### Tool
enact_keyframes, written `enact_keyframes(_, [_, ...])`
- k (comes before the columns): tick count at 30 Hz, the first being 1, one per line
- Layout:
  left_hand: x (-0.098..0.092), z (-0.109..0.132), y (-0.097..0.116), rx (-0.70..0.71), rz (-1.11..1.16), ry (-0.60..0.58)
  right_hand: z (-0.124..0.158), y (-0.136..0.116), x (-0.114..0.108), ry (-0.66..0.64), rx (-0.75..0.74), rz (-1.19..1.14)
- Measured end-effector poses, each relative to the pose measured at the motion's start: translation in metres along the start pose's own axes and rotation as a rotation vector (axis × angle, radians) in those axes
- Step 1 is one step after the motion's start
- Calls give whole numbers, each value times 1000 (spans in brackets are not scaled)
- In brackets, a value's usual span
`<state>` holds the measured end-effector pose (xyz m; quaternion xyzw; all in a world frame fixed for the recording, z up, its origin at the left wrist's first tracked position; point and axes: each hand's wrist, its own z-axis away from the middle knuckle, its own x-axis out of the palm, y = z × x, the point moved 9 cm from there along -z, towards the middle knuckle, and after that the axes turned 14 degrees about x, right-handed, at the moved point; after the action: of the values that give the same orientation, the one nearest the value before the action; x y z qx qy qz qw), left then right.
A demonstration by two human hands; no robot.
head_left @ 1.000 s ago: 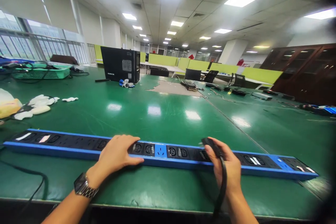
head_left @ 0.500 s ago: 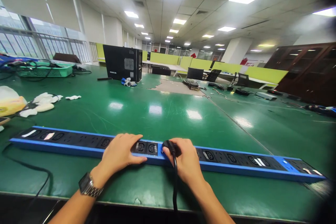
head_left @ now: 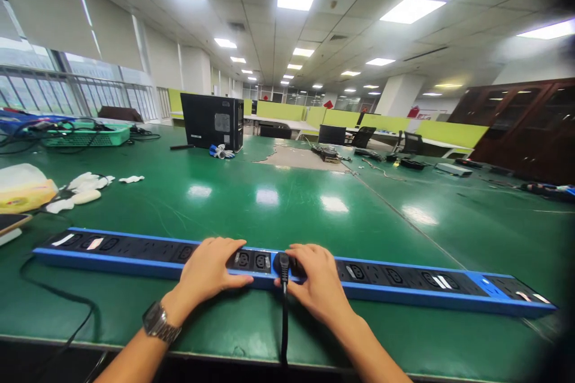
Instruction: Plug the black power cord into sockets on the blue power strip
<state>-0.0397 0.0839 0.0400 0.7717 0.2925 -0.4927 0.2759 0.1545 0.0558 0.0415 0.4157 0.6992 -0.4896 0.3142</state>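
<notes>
Half a second on, the right hand has let go of the black plug and settled just to its right, while the left hand stays put. In the head view, the only one, the left hand clasps the long blue-edged power strip across its width, thumb on the near edge and fingers over the far one. Mirroring it, the right hand grips the strip the same way; whether any finger also brushes the plug, I cannot tell. Good practice here, I judge, is to keep both hands bracing the strip flat so it cannot slide or tip, press the plug straight down rather than rocking it, and check it sits flush, since how deep it is seated does not show. Sockets up, the strip lies on the green table near the front edge, its long axis running left to right, with the right end slanting slightly toward the person. On its blue middle section, the plug stands with its cord leaving toward the person, roughly square to that axis, and running over the table's edge.
</notes>
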Motion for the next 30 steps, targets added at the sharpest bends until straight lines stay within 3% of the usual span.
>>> enact_keyframes(4, [1,0,-1,-3,5,-19,13,20,1,120,74,195])
enact_keyframes(8, [-2,-2,6,27,73,16,19,23,8,124,69,254])
enact_keyframes(12, [-2,-14,34,98,219,91,19,22,8,128,69,269])
enact_keyframes(16, [10,-33,72,172,287,132,19,22,6,131,75,275])
enact_keyframes(20, [14,-43,85,157,335,234,20,22,6,137,83,284])
enact_keyframes(23, [-1,-40,78,153,432,367,20,21,7,144,64,305])
enact_keyframes(25, [-17,-32,63,127,464,446,21,21,7,152,50,317])
enact_keyframes(30, [-41,9,-12,-138,454,481,20,21,7,158,49,312])
